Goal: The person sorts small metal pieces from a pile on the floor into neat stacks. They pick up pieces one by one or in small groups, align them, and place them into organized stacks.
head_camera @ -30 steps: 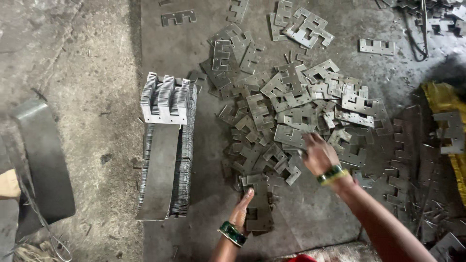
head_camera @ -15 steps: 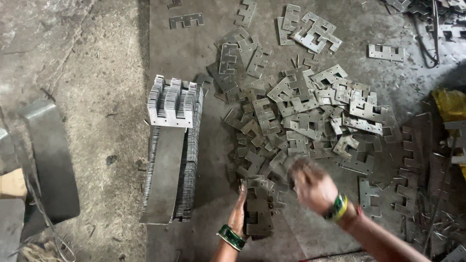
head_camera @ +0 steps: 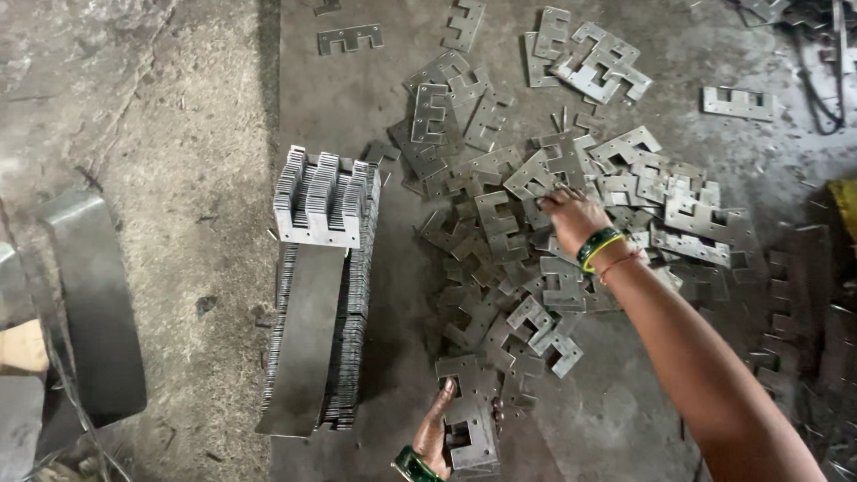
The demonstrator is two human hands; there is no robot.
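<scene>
Head view: long packed row of plates (head_camera: 326,295) lies on floor, long axis toward and away from camera, curved strip (head_camera: 303,344) on top. Loose pile of E-shaped plates (head_camera: 571,223) right of row, grey, dull, prongs pointing all ways. Right hand (head_camera: 576,217) on pile, fingers curled onto plates. Left hand (head_camera: 435,435), wrist cut off by frame edge, grips small stack (head_camera: 470,419), prongs toward camera.

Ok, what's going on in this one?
A person is sorting flat, notched metal plates on a concrete floor. The right hand reaches into the loose pile of plates, fingers on one piece. The left hand holds a small stack of plates near the bottom edge. A long, neat row of stacked plates lies to the left.
</scene>
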